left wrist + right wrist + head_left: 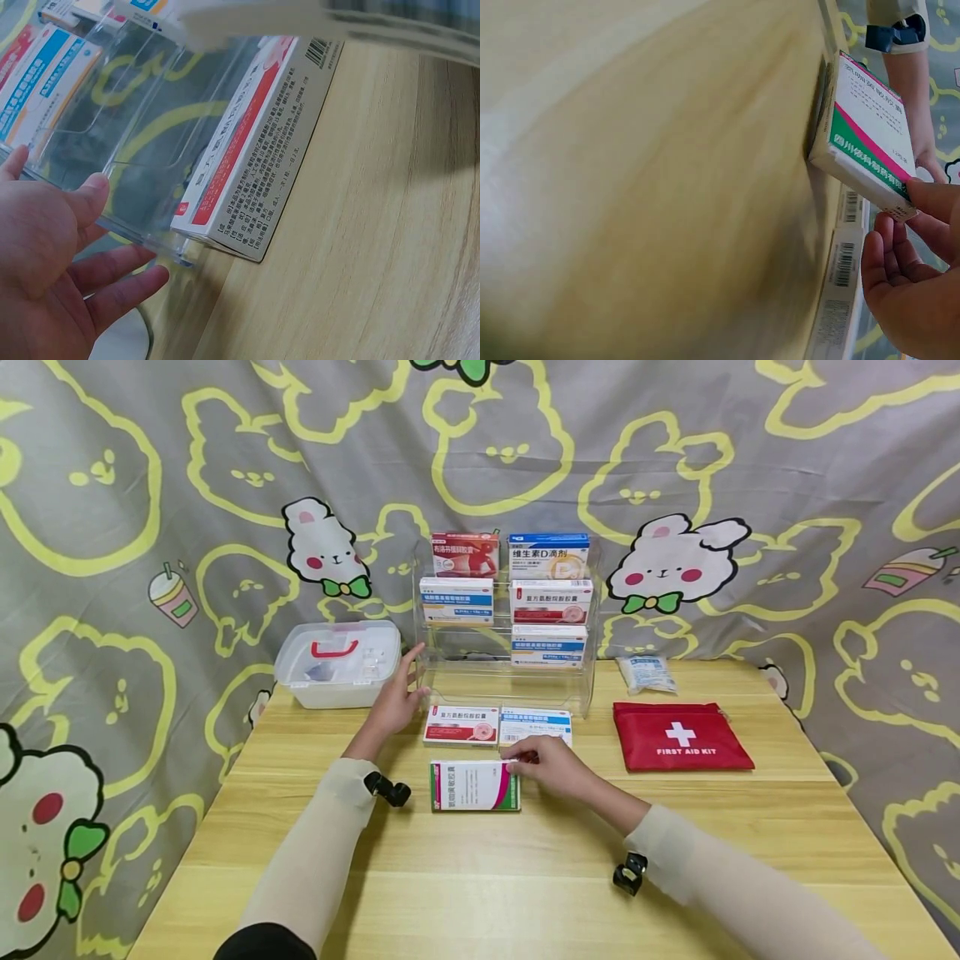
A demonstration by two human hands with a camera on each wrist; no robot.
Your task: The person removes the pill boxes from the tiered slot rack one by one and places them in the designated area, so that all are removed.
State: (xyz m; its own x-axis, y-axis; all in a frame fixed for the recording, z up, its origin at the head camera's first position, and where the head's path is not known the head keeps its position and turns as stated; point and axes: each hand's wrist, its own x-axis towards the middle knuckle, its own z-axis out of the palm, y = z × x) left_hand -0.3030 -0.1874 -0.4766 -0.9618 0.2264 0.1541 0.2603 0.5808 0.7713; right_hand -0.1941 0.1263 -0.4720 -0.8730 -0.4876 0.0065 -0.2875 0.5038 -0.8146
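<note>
My right hand (553, 766) pinches the right end of a white, green and magenta medicine box (467, 785) between thumb and fingers. The right wrist view shows the box (870, 120) tilted, its near end by the thumb. Fingers spread loosely, my left hand (396, 700) rests at the left side of a clear tiered display rack (590, 681). In front of the rack, a red-and-white medicine box (461, 727) and a blue-and-white medicine box (534, 720) sit side by side; my right hand overlaps the latter's lower edge.
Several medicine boxes, including a blue vitamin D box (549, 557), stand on the rack's tiers. To its left is a translucent lidded container (341, 681) with a red handle. A red first aid pouch (682, 739) and a small plastic packet (647, 674) lie to the right.
</note>
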